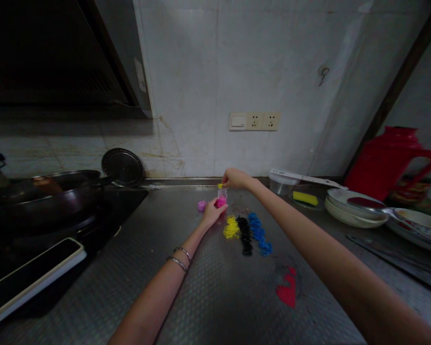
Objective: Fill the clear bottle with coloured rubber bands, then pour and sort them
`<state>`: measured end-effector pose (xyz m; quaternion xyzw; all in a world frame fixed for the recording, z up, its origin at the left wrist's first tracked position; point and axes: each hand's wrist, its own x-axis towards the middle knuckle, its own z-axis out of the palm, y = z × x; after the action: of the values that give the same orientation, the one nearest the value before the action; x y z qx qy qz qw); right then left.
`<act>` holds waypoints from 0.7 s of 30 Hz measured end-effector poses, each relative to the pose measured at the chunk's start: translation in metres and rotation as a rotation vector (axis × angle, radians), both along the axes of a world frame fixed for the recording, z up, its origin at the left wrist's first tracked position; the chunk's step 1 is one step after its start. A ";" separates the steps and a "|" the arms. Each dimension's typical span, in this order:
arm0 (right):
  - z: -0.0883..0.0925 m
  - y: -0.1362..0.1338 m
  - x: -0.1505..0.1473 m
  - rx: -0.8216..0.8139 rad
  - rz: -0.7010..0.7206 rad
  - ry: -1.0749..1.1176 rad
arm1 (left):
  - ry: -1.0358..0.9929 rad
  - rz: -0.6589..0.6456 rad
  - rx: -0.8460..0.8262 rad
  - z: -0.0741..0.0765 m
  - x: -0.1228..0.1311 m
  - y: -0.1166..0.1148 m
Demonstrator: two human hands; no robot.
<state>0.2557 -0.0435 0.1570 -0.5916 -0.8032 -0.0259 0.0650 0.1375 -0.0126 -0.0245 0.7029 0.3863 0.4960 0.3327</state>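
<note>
The person's left hand [213, 212] has its fingers clasped around the lower part of a clear container [222, 193], while the right hand [236, 178] pinches yellow strands [220, 185] at the container's top.

Light is dim and cool. Left of the socket panel [255, 121], the range hood [53, 52] is nearly black; right of that panel, a pale sheen streaks the tiled wall [266, 62] and the red jug [384, 165] looks stretched, soft.
</note>
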 end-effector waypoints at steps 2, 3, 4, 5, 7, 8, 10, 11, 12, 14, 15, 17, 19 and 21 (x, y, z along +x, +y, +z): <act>0.002 0.003 -0.002 -0.018 -0.004 -0.029 | 0.003 0.007 0.007 -0.001 0.000 0.001; 0.002 0.004 -0.003 -0.022 -0.009 -0.039 | 0.005 0.013 0.008 -0.001 0.000 0.001; 0.003 0.005 -0.004 -0.030 -0.014 -0.047 | 0.008 0.018 0.008 -0.002 0.000 0.002; 0.003 0.006 -0.005 -0.040 -0.020 -0.052 | 0.010 0.020 0.007 -0.002 0.000 0.002; 0.002 0.010 -0.006 -0.064 -0.028 -0.058 | 0.013 0.016 0.006 -0.003 0.000 0.003; 0.002 0.012 -0.006 -0.080 -0.030 -0.061 | 0.013 0.012 0.004 -0.003 0.000 0.003; 0.000 0.016 -0.006 -0.106 -0.025 -0.067 | 0.009 0.000 -0.001 -0.003 0.000 0.003; 0.000 0.018 -0.006 -0.118 -0.019 -0.070 | 0.004 -0.003 -0.002 -0.003 0.000 0.003; -0.001 0.020 -0.006 -0.129 -0.009 -0.074 | -0.001 -0.005 -0.003 -0.003 0.000 0.003; -0.001 0.021 -0.007 -0.144 0.004 -0.086 | -0.008 -0.008 -0.003 -0.003 0.000 0.003; -0.001 0.021 -0.008 -0.148 0.003 -0.094 | -0.010 -0.008 -0.003 -0.003 0.000 0.003; -0.001 0.020 -0.010 -0.159 -0.013 -0.107 | -0.013 -0.006 -0.004 -0.002 0.000 0.002; -0.001 0.020 -0.013 -0.167 -0.030 -0.111 | -0.016 -0.011 -0.005 -0.002 0.000 0.002; -0.003 0.020 -0.016 -0.142 -0.038 -0.098 | -0.022 -0.017 -0.005 -0.001 0.000 0.002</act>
<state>0.2400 -0.0233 0.1537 -0.6079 -0.7938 0.0009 -0.0171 0.1379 -0.0109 -0.0259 0.6997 0.3782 0.4998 0.3429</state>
